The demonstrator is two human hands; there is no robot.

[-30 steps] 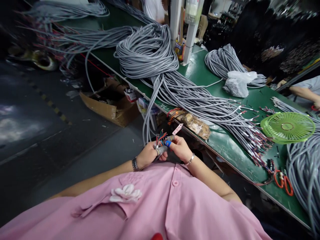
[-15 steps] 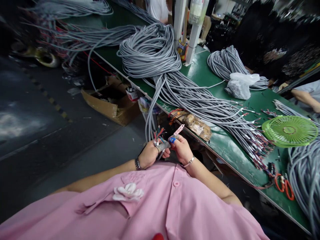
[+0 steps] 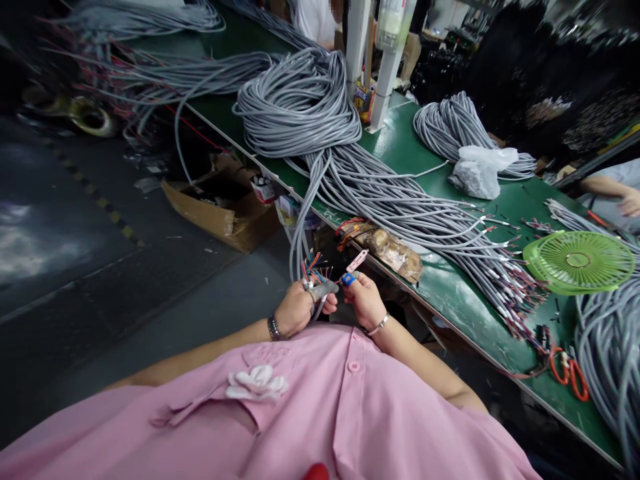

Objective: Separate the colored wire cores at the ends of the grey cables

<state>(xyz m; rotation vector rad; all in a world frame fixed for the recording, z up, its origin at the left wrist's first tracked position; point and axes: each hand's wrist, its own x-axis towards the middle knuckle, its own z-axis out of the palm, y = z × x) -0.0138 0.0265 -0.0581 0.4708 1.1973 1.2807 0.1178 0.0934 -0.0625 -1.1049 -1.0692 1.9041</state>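
My left hand [image 3: 294,311] is closed round the ends of a few grey cables [image 3: 300,237] that hang down from the bench. Thin coloured wires [image 3: 313,264] fan out above its fingers. A grey wrap [image 3: 323,290] covers its thumb. Close by on the right, my right hand [image 3: 367,303] is pinched, with blue tape [image 3: 349,279] round a finger. From its grip sticks up a slim, flat pink tool [image 3: 357,261] with dark marks; its working end is hidden. The fingertips of both hands are close together, in front of the pink shirt.
A green bench [image 3: 400,143] carries a big coil of grey cable [image 3: 300,107], a plastic bag [image 3: 483,172], a green fan [image 3: 579,261] and orange-handled scissors [image 3: 569,373]. A taped brown bundle [image 3: 393,250] lies at its edge. Below stands a cardboard box [image 3: 225,217]. Another person's arm [image 3: 607,188] is at right.
The coloured wires above my left hand are spread wider now. My right hand has drawn slightly away from the left thumb. At far right, the other person's hand has shifted.
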